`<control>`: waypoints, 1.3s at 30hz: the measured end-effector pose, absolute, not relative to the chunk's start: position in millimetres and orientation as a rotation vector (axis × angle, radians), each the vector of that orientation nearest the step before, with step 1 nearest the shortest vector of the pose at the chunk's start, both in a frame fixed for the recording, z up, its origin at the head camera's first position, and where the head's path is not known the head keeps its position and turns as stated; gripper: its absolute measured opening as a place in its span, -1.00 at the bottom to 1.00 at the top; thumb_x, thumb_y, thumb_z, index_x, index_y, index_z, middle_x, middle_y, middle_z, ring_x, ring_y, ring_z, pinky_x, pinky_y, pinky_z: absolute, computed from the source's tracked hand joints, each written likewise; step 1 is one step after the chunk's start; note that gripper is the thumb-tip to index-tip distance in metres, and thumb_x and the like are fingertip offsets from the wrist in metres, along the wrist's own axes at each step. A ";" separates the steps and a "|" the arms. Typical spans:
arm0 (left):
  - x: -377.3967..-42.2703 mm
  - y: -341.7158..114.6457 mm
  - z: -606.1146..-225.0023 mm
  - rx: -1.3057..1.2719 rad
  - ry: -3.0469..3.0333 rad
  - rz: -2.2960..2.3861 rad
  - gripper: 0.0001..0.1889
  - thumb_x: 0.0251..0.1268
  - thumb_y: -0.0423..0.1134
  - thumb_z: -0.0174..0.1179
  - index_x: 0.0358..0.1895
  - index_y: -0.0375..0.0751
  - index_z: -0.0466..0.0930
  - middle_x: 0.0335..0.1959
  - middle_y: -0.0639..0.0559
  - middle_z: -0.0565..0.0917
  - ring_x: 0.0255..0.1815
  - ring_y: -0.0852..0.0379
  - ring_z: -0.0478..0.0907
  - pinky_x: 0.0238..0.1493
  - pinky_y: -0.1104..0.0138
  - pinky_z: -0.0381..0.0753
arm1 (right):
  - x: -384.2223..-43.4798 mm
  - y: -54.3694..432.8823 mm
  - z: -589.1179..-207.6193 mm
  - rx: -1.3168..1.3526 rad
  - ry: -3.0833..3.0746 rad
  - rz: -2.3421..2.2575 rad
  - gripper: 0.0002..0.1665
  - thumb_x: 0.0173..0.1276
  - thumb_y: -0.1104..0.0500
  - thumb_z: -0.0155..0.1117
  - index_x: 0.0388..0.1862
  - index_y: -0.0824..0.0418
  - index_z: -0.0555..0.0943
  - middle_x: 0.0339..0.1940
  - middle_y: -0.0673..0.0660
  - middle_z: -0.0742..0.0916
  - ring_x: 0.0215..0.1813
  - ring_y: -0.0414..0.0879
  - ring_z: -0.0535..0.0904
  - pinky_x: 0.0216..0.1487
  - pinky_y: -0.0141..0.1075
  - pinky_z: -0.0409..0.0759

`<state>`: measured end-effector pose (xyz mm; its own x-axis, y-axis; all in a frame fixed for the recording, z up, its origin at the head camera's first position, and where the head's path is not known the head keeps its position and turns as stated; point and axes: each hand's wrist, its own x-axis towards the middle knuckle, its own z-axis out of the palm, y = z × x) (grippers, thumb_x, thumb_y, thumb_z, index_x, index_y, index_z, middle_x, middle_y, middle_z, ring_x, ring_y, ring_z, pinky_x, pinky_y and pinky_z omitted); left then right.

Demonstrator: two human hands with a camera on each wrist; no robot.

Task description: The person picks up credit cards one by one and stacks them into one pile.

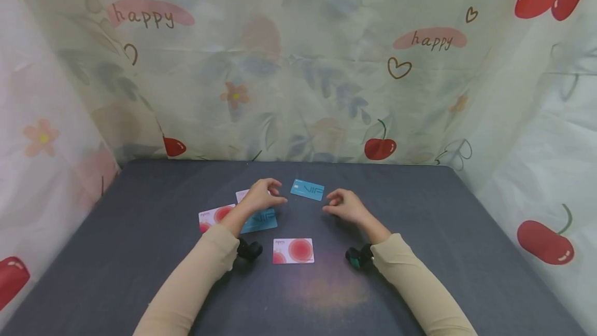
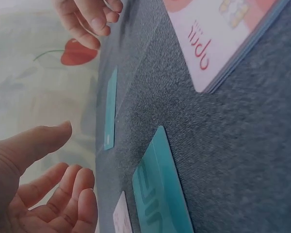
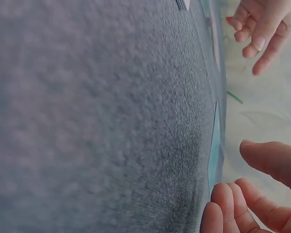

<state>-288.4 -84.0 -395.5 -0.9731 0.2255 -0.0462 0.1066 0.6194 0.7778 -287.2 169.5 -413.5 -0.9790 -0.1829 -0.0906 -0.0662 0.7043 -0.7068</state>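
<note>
My left hand [image 1: 263,195] hovers over a group of cards on the left, fingers loosely bent and holding nothing. Beneath it are a blue VIP card [image 1: 263,221], a white card with red circles [image 1: 210,216] and a pale card [image 1: 240,195] that the hand mostly hides. Farther back, between the hands, lies another blue VIP card [image 1: 307,190]. Just right of that card is my right hand [image 1: 346,205], its fingers relaxed, thumb apart and nothing held. Nearer the body sits a small stack of cards [image 2: 218,43], a white one with red circles on top.
A dark grey cloth-like surface [image 1: 317,305] covers the table. Patterned curtains with cherries [image 1: 298,102] enclose the back and both sides. Each wrist carries a small black device, one on the left wrist [image 1: 250,250] and one on the right wrist [image 1: 359,256].
</note>
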 end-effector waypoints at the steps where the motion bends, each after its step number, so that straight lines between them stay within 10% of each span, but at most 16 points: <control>1: -290.2 -83.4 -395.5 0.281 2.709 1.275 -0.49 0.07 -0.23 0.32 0.10 -0.38 0.48 -0.16 -0.24 0.63 -0.14 -0.05 0.53 -0.14 0.25 0.55 | -288.7 169.1 -414.0 -0.209 2.759 -1.134 -0.60 0.17 0.16 0.35 -0.05 0.33 0.56 -0.28 0.19 0.65 -0.31 -0.10 0.51 -0.31 -0.36 0.48; 13: -316.3 -69.8 -406.6 0.297 2.750 1.244 -0.47 0.04 -0.19 0.35 0.10 -0.32 0.50 -0.17 -0.17 0.65 -0.11 0.01 0.56 -0.03 0.25 0.53 | -307.5 164.9 -418.6 -0.205 2.792 -1.141 -0.60 0.13 0.20 0.37 -0.08 0.38 0.55 -0.32 0.20 0.64 -0.34 -0.10 0.51 -0.34 -0.38 0.48; 20: -398.3 -65.4 -496.3 0.416 2.817 1.268 -0.41 -0.13 0.04 0.44 -0.02 -0.22 0.57 -0.34 -0.02 0.63 -0.34 0.12 0.52 -0.33 0.35 0.49 | -315.3 161.4 -416.9 -0.140 2.795 -1.143 -0.57 0.10 0.21 0.39 -0.08 0.38 0.54 -0.32 0.19 0.63 -0.31 -0.09 0.51 -0.32 -0.38 0.47; 29: -337.9 -44.8 -424.7 0.159 2.777 1.180 -0.49 0.03 -0.20 0.33 0.07 -0.39 0.51 -0.12 -0.20 0.61 -0.15 0.00 0.52 -0.05 0.24 0.52 | -325.5 155.2 -418.5 -0.065 2.818 -1.122 -0.50 0.04 0.20 0.42 -0.05 0.39 0.53 -0.26 0.23 0.64 -0.26 -0.03 0.54 -0.27 -0.31 0.51; 36: -509.4 -47.2 -630.7 0.234 2.887 1.172 -0.18 -0.43 0.33 0.44 0.00 -0.09 0.57 -0.24 0.04 0.64 -0.27 0.11 0.52 -0.25 0.25 0.52 | -332.3 150.6 -421.2 -0.028 2.813 -1.092 -0.45 0.02 0.20 0.44 -0.01 0.40 0.52 -0.20 0.26 0.65 -0.19 0.00 0.55 -0.19 -0.28 0.52; 39: -521.2 -46.1 -647.4 0.259 2.922 1.142 -0.16 -0.48 0.36 0.44 -0.02 -0.11 0.59 -0.21 0.02 0.65 -0.24 0.08 0.52 -0.19 0.23 0.51 | -334.3 148.0 -421.9 -0.022 2.808 -1.076 -0.43 0.02 0.19 0.45 0.01 0.39 0.51 -0.20 0.25 0.65 -0.19 0.00 0.55 -0.15 -0.26 0.51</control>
